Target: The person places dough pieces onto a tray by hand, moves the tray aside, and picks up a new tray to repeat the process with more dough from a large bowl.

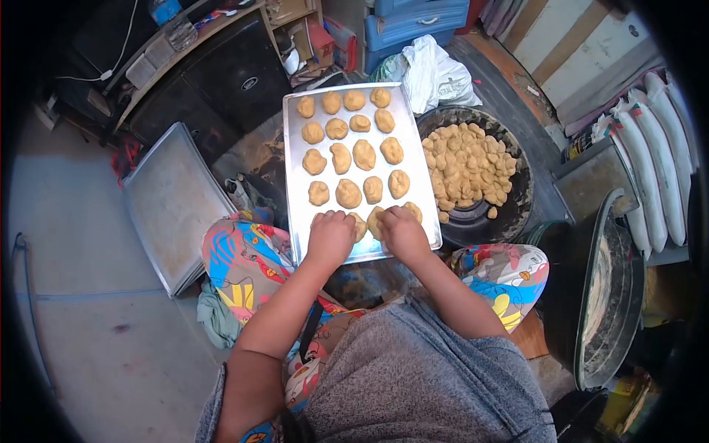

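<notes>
Setting out dough pieces (376, 222) on the tray (297, 171), I judge.
At lower centre I see left hand (332, 235) and right hand (405, 235) each gripping one; next calls for light release.

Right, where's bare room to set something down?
Widest: the grey floor left of the stacked trays. The dough tray has slim room at its near-left corner, beside the left hand; the black tub, between the heap and its near rim. Crowded: most of that tray, with rows of dough pieces.
</notes>
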`<act>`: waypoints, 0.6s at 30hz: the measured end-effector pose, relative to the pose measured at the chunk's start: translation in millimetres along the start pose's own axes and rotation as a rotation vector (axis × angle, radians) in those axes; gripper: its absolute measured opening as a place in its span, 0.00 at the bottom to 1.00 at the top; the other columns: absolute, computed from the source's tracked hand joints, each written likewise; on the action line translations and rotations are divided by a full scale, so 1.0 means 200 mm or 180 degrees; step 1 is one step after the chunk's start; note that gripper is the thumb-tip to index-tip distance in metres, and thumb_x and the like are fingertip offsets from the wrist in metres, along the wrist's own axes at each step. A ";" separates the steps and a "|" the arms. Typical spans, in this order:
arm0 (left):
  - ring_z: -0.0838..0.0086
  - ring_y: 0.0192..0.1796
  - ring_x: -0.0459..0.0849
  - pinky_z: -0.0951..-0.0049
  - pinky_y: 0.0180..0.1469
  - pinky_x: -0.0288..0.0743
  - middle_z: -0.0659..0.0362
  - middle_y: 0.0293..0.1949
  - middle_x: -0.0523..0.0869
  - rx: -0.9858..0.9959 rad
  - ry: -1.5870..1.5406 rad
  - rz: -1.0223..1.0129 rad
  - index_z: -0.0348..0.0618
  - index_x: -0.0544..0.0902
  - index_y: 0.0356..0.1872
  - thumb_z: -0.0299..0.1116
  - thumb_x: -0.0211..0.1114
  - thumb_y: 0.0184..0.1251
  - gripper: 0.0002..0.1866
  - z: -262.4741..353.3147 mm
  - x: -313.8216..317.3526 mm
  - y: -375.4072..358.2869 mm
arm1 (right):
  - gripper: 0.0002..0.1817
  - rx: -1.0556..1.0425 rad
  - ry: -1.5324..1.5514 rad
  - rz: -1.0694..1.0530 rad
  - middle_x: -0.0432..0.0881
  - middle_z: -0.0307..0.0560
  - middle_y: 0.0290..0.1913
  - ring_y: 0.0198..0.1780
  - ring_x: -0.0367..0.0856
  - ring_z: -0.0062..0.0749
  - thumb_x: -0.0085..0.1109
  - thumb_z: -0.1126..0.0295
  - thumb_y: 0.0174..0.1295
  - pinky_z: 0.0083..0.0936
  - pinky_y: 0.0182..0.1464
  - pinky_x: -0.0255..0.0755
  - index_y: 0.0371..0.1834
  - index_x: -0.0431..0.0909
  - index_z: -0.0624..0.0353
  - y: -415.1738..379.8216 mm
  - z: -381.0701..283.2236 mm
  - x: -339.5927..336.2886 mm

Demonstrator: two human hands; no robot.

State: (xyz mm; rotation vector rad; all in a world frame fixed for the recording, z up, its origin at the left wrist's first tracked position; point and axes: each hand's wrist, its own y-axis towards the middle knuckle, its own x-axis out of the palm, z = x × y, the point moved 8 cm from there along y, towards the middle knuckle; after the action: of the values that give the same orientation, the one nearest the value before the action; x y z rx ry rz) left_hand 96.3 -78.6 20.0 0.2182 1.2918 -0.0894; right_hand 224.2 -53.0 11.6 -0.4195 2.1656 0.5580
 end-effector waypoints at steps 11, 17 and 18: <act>0.58 0.62 0.72 0.59 0.63 0.64 0.50 0.53 0.78 0.0554 -0.0238 0.0749 0.38 0.79 0.49 0.33 0.59 0.62 0.16 0.19 0.04 0.17 | 0.14 0.0771 0.0388 0.0860 0.80 0.54 0.39 0.40 0.79 0.47 0.55 0.76 0.56 0.36 0.44 0.73 0.47 0.78 0.61 0.11 0.35 -0.23; 0.60 0.59 0.74 0.60 0.62 0.64 0.53 0.49 0.80 0.1009 -0.0531 0.0142 0.41 0.81 0.43 0.36 0.59 0.63 0.12 0.30 0.10 0.18 | 0.13 0.1363 0.0469 -0.0093 0.81 0.53 0.35 0.35 0.81 0.41 0.62 0.69 0.54 0.33 0.40 0.75 0.42 0.81 0.62 0.05 0.42 -0.16; 0.61 0.56 0.75 0.61 0.61 0.65 0.55 0.46 0.80 0.0889 -0.0463 -0.0211 0.42 0.81 0.40 0.36 0.60 0.62 0.11 0.28 0.14 0.17 | 0.13 0.1308 0.0445 -0.0112 0.81 0.52 0.35 0.36 0.81 0.42 0.63 0.68 0.53 0.33 0.41 0.75 0.41 0.81 0.62 0.03 0.40 -0.12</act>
State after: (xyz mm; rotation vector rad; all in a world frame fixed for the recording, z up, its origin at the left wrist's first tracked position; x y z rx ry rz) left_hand 163.6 -54.8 11.7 0.4006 1.1390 -0.3377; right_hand 287.6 -3.6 -12.1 -0.2756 2.3280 0.0566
